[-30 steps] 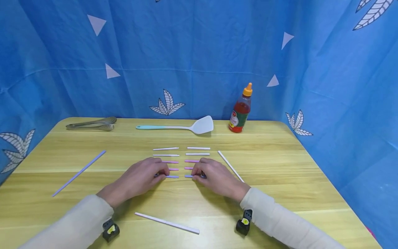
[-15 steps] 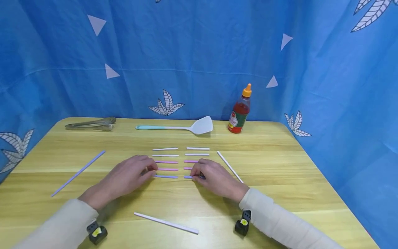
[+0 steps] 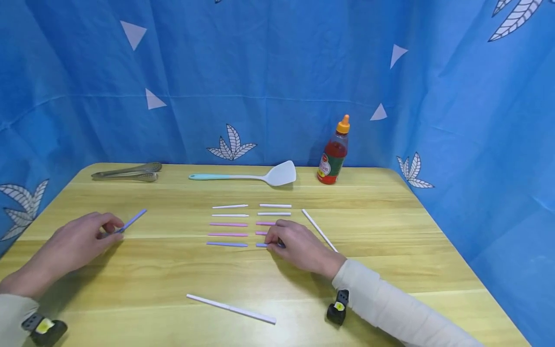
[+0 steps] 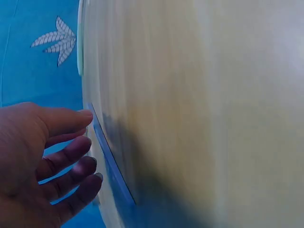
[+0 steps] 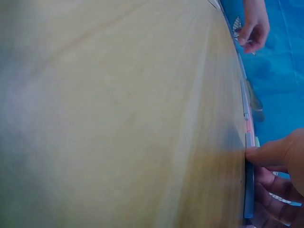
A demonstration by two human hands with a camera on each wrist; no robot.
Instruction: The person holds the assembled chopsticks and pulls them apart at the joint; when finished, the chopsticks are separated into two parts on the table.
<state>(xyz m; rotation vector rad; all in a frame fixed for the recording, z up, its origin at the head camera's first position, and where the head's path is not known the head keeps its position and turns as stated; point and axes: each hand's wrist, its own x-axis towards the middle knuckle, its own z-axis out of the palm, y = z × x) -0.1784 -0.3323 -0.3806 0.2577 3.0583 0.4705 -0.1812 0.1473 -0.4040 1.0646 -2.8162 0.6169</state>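
Note:
My left hand (image 3: pixel 82 241) is at the long blue stick (image 3: pixel 135 218) on the table's left side. In the left wrist view that hand (image 4: pixel 52 161) has thumb and fingers spread, thumb tip beside the stick (image 4: pixel 111 159), not closed round it. Pinched between thumb and fingers of my right hand (image 3: pixel 301 246) is a short blue stick (image 3: pixel 261 245), also visible in the right wrist view (image 5: pixel 249 185). Left of it lies another blue stick (image 3: pixel 227 244). Above them are pink sticks (image 3: pixel 228 224) and white sticks (image 3: pixel 275 206) in two columns, the right pink ones partly hidden by my hand.
Metal tongs (image 3: pixel 125 172), a spatula (image 3: pixel 281 174) and a red sauce bottle (image 3: pixel 333 159) stand or lie along the back. One long white stick (image 3: pixel 318 229) slants behind my right hand; another (image 3: pixel 230 308) lies near the front. A blue curtain (image 3: pixel 260 72) hangs behind the table.
My left hand has let go of the left column's blue stick and moved left to the long blue one. My right hand has stayed in place.

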